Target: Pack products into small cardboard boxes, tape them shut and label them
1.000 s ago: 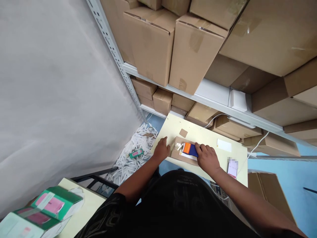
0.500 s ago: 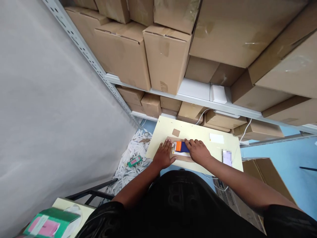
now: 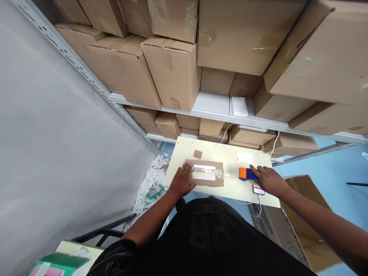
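Note:
A flat brown cardboard box (image 3: 208,183) lies on the pale yellow table (image 3: 181,151), with a strip of clear tape running along its top and white paper under or beside the tape. My left hand (image 3: 183,179) rests flat on the box's left end, fingers stretched out. Away to the right of the box, my right hand (image 3: 267,179) grips a blue and orange tape dispenser (image 3: 247,173), its orange end facing left. Just below that dispenser lies a phone (image 3: 258,189) with its screen lit, partly covered.
Behind the dispenser is a white card (image 3: 244,157); a small brown cardboard square (image 3: 197,154) sits behind the box. Shelves of cartons (image 3: 169,73) rise beyond the table. An open carton (image 3: 310,214) stands at right, and paper strips (image 3: 143,191) cover the floor at left.
My right hand has carried the tape dispenser rightward off the box, leaving a taped strip along its top. My left hand stays on the box's left end. The view has shifted slightly.

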{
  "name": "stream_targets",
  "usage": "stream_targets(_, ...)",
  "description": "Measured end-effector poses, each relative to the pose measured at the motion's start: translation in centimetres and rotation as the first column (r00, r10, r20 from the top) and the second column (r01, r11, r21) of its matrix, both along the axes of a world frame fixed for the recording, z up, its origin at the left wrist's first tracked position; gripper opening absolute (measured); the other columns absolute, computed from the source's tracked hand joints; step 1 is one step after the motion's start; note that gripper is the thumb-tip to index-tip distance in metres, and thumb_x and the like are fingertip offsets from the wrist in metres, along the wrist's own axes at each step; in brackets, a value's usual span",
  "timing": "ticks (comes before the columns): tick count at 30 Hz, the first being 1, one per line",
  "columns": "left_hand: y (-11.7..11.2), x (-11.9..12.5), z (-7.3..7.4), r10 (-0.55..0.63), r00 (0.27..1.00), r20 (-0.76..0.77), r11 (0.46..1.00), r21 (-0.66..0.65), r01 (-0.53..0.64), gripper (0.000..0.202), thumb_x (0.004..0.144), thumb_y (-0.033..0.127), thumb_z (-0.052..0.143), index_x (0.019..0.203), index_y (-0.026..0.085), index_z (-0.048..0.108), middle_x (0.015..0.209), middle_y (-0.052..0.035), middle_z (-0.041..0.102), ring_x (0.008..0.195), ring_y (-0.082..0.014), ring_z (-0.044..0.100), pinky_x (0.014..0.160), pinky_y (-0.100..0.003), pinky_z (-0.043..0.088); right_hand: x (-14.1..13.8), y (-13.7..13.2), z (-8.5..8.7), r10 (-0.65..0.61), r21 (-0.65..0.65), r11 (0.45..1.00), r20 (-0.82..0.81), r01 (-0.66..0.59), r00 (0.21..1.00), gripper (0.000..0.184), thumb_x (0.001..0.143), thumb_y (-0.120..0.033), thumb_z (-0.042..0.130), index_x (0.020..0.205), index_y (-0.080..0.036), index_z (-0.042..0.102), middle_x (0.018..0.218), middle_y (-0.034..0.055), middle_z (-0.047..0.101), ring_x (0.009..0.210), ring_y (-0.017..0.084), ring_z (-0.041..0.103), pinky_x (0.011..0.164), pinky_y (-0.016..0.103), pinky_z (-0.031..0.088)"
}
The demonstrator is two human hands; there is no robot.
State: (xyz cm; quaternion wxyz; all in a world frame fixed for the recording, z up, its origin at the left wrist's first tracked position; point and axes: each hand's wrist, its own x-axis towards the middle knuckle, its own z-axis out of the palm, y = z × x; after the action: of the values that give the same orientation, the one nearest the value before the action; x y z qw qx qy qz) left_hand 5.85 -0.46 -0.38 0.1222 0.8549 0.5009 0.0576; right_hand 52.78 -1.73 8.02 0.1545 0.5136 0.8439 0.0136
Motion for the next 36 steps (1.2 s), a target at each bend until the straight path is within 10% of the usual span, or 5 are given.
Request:
stream_targets(12,0.2,0.7,-0.5,0.006,1.000,-0.006,1.000,0.007,-0.006,0.094,0.093,0.062,0.051,0.162,0.005,0.022,0.168,-0.0230,0.022,0.157,-0.0359,0.017,0.124,-0.053,0.025,-9.5,3.7,-6.2,-0.014,-0.262,0.964,0.106,0.042,0.994,0.062,0.092,-0.014,0.047,0.154,-0.013,0.041,0.124,0.0221,0.063,0.104,0.035,0.062,0.086,0.044,0.047)
stream_targets(19,0.2,0.3,-1.0,-0.001,0.999,0.054,1.000,0.005,0.001,0.094,0.093,0.060,0.052,0.163,0.007,0.018,0.169,-0.0226,0.020,0.158,-0.0367,0.014,0.123,-0.054,0.028,-8.8,3.2,-7.1,-0.127,-0.312,0.940,0.054,0.138,0.990,0.059,0.092,-0.016,0.054,0.150,-0.016,0.046,0.126,0.0220,0.063,0.107,0.034,0.066,0.089,0.046,0.048)
stream_targets(26,0.2,0.2,-0.8,-0.003,0.995,0.103,1.000,0.005,0.002,0.092,0.093,0.058,0.054,0.163,0.008,0.019,0.168,-0.0231,0.023,0.157,-0.0377,0.016,0.122,-0.056,0.029,-11.3,3.5,-9.1,-0.314,-0.446,0.843,0.050,0.302,0.948,0.029,0.069,-0.017,0.077,0.098,-0.020,0.074,0.103,0.0125,0.074,0.103,0.032,0.071,0.087,0.042,0.050)
stream_targets(36,0.0,-1.0,-1.5,0.075,0.959,0.272,0.997,-0.043,-0.066,0.099,0.089,0.057,0.064,0.164,0.012,0.015,0.170,-0.0216,0.015,0.158,-0.0380,0.011,0.126,-0.057,0.023,-5.4,-0.3,-10.3,-0.672,-0.481,0.663,-0.043,0.574,0.739,0.032,0.086,-0.025,0.056,0.116,-0.013,0.062,0.090,0.0127,0.074,0.079,0.024,0.072,0.062,0.028,0.045)
